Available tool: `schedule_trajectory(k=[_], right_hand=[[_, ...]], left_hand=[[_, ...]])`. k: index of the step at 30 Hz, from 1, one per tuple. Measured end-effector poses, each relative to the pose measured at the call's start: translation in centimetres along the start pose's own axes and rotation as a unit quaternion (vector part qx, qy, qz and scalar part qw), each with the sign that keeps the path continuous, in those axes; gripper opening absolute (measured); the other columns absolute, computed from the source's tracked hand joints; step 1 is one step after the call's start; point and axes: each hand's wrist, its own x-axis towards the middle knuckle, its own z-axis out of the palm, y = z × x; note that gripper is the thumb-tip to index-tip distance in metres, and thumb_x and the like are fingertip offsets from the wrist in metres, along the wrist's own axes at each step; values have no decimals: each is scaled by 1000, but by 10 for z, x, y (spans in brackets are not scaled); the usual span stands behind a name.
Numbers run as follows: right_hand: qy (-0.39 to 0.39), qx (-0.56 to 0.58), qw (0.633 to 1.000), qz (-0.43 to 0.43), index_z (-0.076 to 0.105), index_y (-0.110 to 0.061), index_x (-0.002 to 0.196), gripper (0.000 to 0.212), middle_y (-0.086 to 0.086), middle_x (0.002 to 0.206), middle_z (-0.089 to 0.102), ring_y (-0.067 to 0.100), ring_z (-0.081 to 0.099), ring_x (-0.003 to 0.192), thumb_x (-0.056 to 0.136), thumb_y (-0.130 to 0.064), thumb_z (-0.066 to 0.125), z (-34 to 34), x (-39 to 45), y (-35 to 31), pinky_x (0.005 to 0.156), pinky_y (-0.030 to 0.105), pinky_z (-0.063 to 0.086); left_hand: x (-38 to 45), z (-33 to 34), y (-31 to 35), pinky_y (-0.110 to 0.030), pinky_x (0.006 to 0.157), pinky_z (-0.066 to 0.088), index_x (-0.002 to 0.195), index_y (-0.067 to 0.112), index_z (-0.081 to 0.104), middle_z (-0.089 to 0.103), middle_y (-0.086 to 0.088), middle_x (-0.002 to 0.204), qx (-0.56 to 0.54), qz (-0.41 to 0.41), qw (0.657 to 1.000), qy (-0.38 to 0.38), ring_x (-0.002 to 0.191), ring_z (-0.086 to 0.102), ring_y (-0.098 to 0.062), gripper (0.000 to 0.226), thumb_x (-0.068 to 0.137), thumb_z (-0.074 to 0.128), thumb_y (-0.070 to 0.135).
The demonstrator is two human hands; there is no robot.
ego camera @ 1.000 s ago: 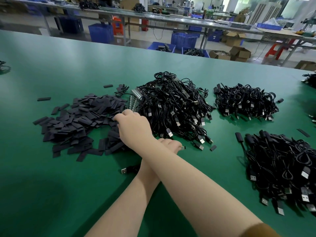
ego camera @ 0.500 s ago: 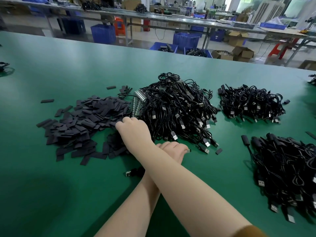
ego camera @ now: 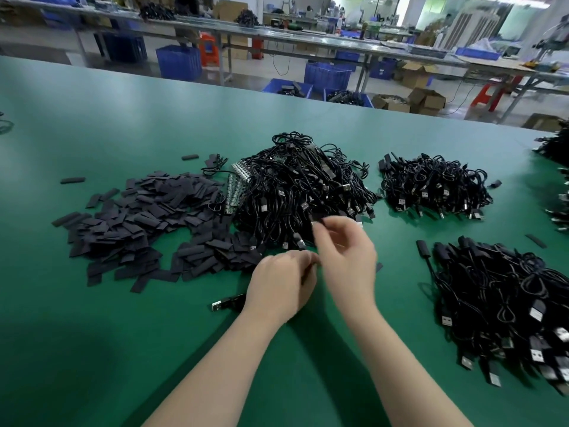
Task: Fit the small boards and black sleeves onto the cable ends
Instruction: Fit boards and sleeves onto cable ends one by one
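Hands (ego camera: 317, 266) perhaps pinching a cable (ego camera: 228, 303)

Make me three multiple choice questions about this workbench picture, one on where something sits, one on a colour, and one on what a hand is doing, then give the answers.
1. Where does the pile of black sleeves lie relative to the big cable heap?
A. To its left
B. To its right
C. On top of it

2. What colour is the table?
A. White
B. Green
C. Brown

3. What is the right hand doing?
A. Lying flat on the table
B. Pinching a small piece at its fingertips
C. Resting on a blue crate

Answers: 1 A, the flat sleeves spread left of the tangled cables. 2 B, the surface is green throughout. 3 B, thumb and forefinger close on something small above the left hand; motion blur hides what it is.
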Motion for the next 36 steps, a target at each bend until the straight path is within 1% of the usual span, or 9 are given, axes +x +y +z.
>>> schedule_trajectory(k=[3,6,11,16,21,27,30,33,36], right_hand=[[28,3,996,80,64,-38,91,24,-19,81,68,-3,61,73,90,-15,70,-34,-4,24,71,12,46],[24,50,986,159,69,-34,99,24,-4,87,71,16,69,84,90,-12,71,-48,-9,40,78,24,54],[18,115,973,200,66,-15,93,12,-11,76,69,20,75,85,89,-5,71,-50,-14,43,71,20,57],[-3,170,966,196,65,-18,99,21,-12,65,61,15,68,72,88,-1,71,-50,-15,40,68,20,56],[-55,143,973,170,65,-18,107,25,-5,65,67,8,64,63,89,0,69,-47,-21,37,70,22,55],[-69,100,983,138,67,-27,109,31,1,69,68,15,58,67,88,-5,72,-47,-23,34,72,30,53],[-77,107,983,131,67,-27,110,30,-2,69,69,11,61,66,89,-6,72,-47,-24,33,73,27,54],[-97,110,981,126,69,-29,111,31,-6,68,68,7,63,66,90,-7,71,-47,-23,32,74,22,56],[-109,102,981,124,73,-29,103,28,-4,72,68,4,64,67,87,-7,73,-49,-22,33,73,20,55]], left_hand=[[0,-1,5,-34,79,50,117,28,63,70,12,98,-25,13,999,21,90,65,-11,25,94,52,23],[-1,-2,8,-36,78,50,115,28,66,71,12,97,-21,22,999,18,89,66,-11,26,94,54,20],[-5,-1,10,-35,79,50,106,26,73,72,12,100,-9,36,999,25,96,66,-10,19,92,62,20],[-7,-2,16,-33,87,49,118,24,70,71,11,107,-49,38,995,79,99,66,-11,35,85,73,35],[-11,-1,22,-35,81,50,110,20,75,74,7,99,-47,47,992,106,93,69,-15,29,81,77,25],[-11,-5,22,-36,78,53,107,16,75,74,7,89,-76,26,989,124,83,70,-14,28,81,77,25],[-11,-6,20,-41,78,55,108,18,75,75,6,94,-135,-12,986,100,83,69,-12,25,84,75,23],[-10,-6,17,-33,79,56,112,24,73,73,8,100,-192,-42,979,61,87,66,-5,26,87,72,23],[-10,-6,14,-22,82,52,112,29,73,72,11,102,-218,-58,973,41,92,63,0,24,88,70,26]])
